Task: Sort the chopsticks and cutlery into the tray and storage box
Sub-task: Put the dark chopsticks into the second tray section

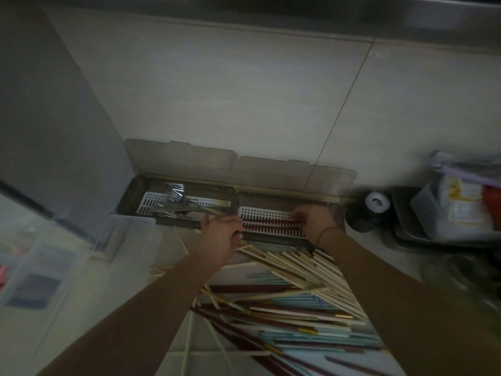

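Note:
Two open storage boxes stand against the wall, lids propped up. The left box [127, 202] holds several metal forks [176, 198] on a white slotted insert. The right box [271, 198] has dark red chopsticks [268, 225] lying across its white slotted insert. My left hand [221, 234] is at the left end of those red chopsticks, fingers curled over them by the box's front edge. My right hand [314, 222] grips their right end. A big mixed pile of chopsticks [292, 302], cream, red and pale blue, lies on the counter below my arms.
A clear plastic bin [81, 256] stands at the left. A dark jar with a pale lid [375, 203] and a tray of packets [455, 210] sit at the right. A tiled wall rises behind the boxes, and a grey panel closes the left side.

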Tool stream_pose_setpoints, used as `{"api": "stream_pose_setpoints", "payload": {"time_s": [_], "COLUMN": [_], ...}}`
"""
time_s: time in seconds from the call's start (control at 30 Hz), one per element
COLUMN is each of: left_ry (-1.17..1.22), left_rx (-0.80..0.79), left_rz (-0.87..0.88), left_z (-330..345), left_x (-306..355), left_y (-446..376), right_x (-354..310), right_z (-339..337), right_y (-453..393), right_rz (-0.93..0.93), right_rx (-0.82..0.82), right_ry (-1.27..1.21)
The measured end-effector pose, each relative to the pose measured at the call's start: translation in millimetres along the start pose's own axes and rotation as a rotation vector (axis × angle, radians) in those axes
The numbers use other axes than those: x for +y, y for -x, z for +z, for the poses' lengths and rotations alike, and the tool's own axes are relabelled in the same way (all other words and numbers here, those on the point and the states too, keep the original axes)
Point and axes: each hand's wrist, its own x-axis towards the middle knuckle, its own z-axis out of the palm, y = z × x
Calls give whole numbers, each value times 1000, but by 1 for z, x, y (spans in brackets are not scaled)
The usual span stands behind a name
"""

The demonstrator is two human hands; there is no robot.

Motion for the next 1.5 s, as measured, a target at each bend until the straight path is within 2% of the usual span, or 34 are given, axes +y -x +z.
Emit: {"api": "stream_pose_setpoints", "payload": {"time_s": [0.1, 0.2, 0.27, 0.33, 0.5, 0.6, 0.83, 1.03, 1.13, 1.27, 1.4, 1.5], "left_ry": [-23, -17, -11, -11, -9, -30, -42, -66, -73, -82, -82, -77], "left_rx": [-37, -46, -37, -47, -11, 8, 35, 27, 32, 41, 39, 26], "left_rz": [-17, -20, -14, -17, 24, 52, 68, 57, 69, 65, 64, 64], "left_z": [-3, -5, -5, -4, -2, 1, 4, 6, 6, 7, 7, 5], "left_x": [2, 5, 5, 4, 3, 3, 2, -2, -4, -5, -7, -5], "left_y": [0, 0, 2, 2, 4, 5, 5, 3, 2, 2, 3, 3], "right_x": [-3, -1, 3, 10, 49, 75, 106, 96, 81, 44, 6, -24], "right_z": [-12, -20, -16, -8, 21, 36, 62, 62, 52, 27, 4, -15], "right_y": [14, 51, 84, 117, 204, 254, 305, 300, 289, 261, 199, 144], "right_rz": [-28, -130, -232, -294, -218, -259, -168, -85, -146, -277, -206, -236], "right_rx": [144, 489, 595, 585, 569, 516, 378, 342, 398, 449, 465, 464], "right_ry": [-43, -148, -138, -144, -102, -62, 88, 148, 152, 30, -231, -388]}}
